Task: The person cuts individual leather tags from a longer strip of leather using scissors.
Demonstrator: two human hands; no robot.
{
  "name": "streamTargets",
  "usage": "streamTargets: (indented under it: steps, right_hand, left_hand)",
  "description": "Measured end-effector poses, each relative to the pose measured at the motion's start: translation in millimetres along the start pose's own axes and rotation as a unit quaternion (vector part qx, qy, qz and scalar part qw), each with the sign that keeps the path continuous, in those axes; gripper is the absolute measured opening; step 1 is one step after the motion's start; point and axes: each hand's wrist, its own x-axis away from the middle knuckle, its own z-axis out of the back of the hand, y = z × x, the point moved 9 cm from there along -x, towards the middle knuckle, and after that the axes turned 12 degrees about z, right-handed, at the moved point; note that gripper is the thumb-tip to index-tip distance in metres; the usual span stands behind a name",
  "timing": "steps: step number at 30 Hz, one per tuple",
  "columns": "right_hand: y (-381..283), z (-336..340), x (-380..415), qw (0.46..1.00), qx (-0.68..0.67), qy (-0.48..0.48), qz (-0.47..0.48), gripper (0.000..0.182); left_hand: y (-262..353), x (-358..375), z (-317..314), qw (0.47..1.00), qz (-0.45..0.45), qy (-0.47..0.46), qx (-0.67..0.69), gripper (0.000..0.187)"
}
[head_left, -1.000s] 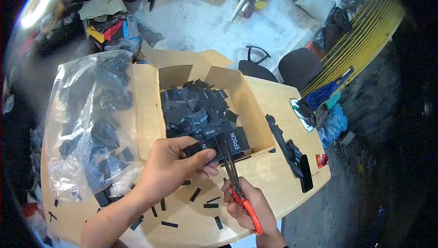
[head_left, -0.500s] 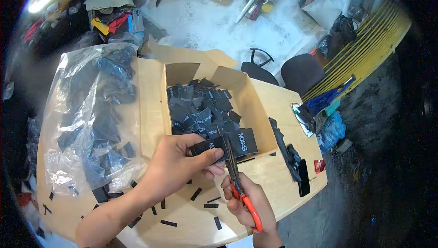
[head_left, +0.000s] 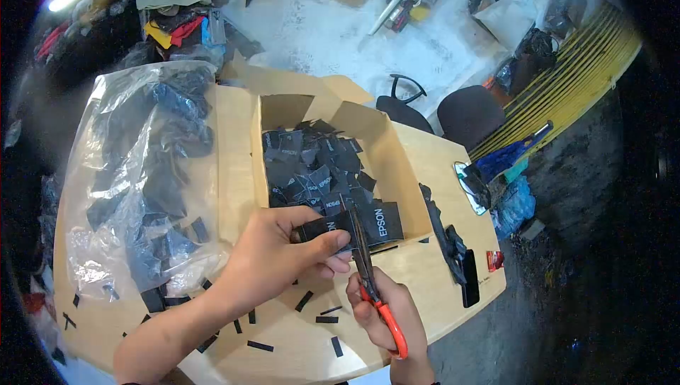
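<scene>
A black fabric label strip [head_left: 388, 222] printed EPSON in white is pinched between the thumb and fingers of my left hand [head_left: 301, 245], at the front edge of the cardboard box [head_left: 397, 155]. My right hand [head_left: 397, 307] is closed round the red handles of a pair of scissors [head_left: 365, 264]. The scissor blades point away from me and lie across the strip, just right of my left thumb. Inside the box is a heap of cut black labels [head_left: 319, 165], several with EPSON showing. How far the blades are closed is hard to make out.
A clear plastic bag [head_left: 152, 172] with black pieces lies left of the box. Narrow black offcuts [head_left: 260, 346] are scattered over the wooden table [head_left: 297, 357]. On the right lie a phone [head_left: 470, 279] and a red packet [head_left: 495, 260]. A dark chair [head_left: 471, 112] stands behind the table.
The view has shifted very slightly. Both hands, the strip and the scissors keep nearly the same positions, with the blades still across the strip.
</scene>
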Motion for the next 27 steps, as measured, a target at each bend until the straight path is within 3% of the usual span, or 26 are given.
streamTargets:
  steps: [24, 27]
  right_hand:
    - [6.4, 2.1, 1.4, 0.999, 0.034, 0.033, 0.005, 0.026]
    - [5.0, 2.7, 0.9, 0.998, 0.059, 0.025, -0.005, 0.026]
  left_hand:
    - [2.6, 0.8, -0.4, 1.0, 0.002, 0.0, 0.005, 0.015]
    - [-0.5, 1.4, 0.7, 0.999, 0.035, 0.013, 0.013, 0.015]
